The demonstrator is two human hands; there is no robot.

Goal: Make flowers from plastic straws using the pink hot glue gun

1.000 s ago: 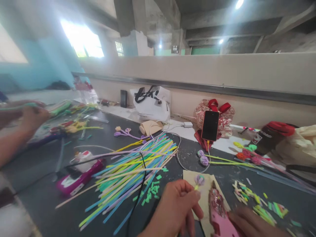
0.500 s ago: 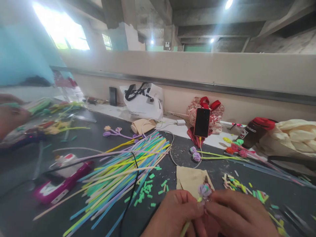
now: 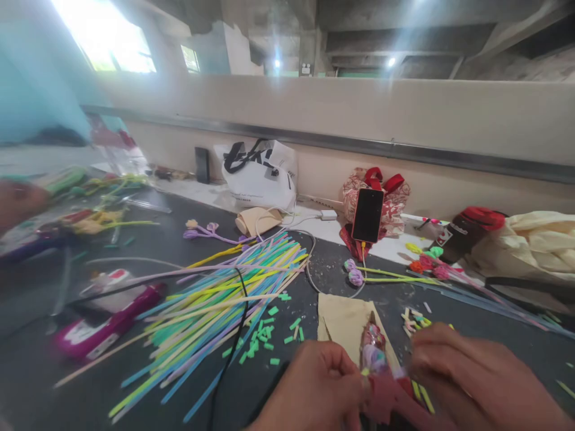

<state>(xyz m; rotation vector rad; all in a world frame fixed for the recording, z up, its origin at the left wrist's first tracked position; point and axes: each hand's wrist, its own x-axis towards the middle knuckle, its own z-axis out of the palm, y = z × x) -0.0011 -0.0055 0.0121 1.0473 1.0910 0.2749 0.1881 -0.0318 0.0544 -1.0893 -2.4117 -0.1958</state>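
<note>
My left hand [image 3: 321, 383] is closed in a pinch at the base of a small purple fuzzy-wire flower [image 3: 374, 358], with a bit of yellow-green at my fingertips. Right behind the flower lies a reddish hot glue gun [image 3: 389, 398], its tip pointing away from me over a piece of brown paper [image 3: 341, 311]. To the right and apart from the flower, my right hand [image 3: 476, 371] has its fingers curled together. Motion blurs its fingertips, and whatever they pinch is hidden.
A heap of coloured pipe cleaners [image 3: 224, 311] covers the middle left, beside green cut pieces [image 3: 260, 341]. A magenta glue gun [image 3: 110, 323] lies left, cables crossing nearby. A phone [image 3: 367, 215] leans upright behind finished flowers [image 3: 356, 276]. Another person's hand [image 3: 20, 203] is far left.
My right hand has moved away from the flower to the right. My left hand keeps hold of the flower. More of the reddish glue gun now shows. The view has tipped slightly down.
</note>
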